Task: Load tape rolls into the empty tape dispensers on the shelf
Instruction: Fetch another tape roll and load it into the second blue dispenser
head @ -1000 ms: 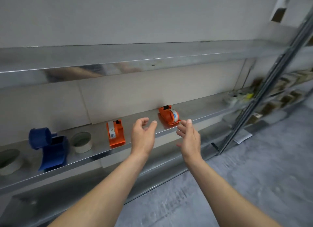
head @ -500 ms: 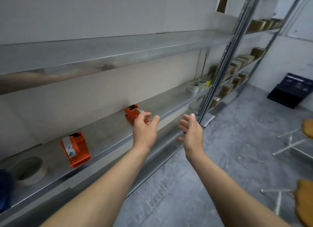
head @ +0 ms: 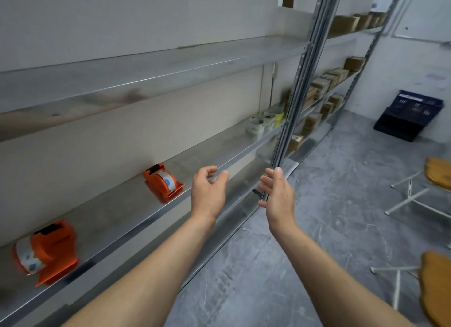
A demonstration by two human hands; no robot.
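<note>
A: Progress check. Two orange tape dispensers on the middle shelf. The nearer orange dispenser at far left carries a roll with a printed label; the farther orange dispenser also shows a roll seated in its cradle.

B: So both count as loaded?

A: Judged so — each has tape visible in it. Whether the tape end is threaded to the cutter, cannot tell; the nearer one is blurred.

B: Hands?

A: Left hand hovers over the shelf's front edge, just right of the farther dispenser, fingers loosely curled, thumb apart, holding nothing. Right hand is out in front of the steel upright, fingers straight and close together, palm turned inward, empty.

B: Anything left to load?

A: A cluster of spare tape rolls sits well down the shelf beside the upright. No empty dispenser visible along this stretch — any remaining ones would be out of view. In view, the loading looks complete.
</note>
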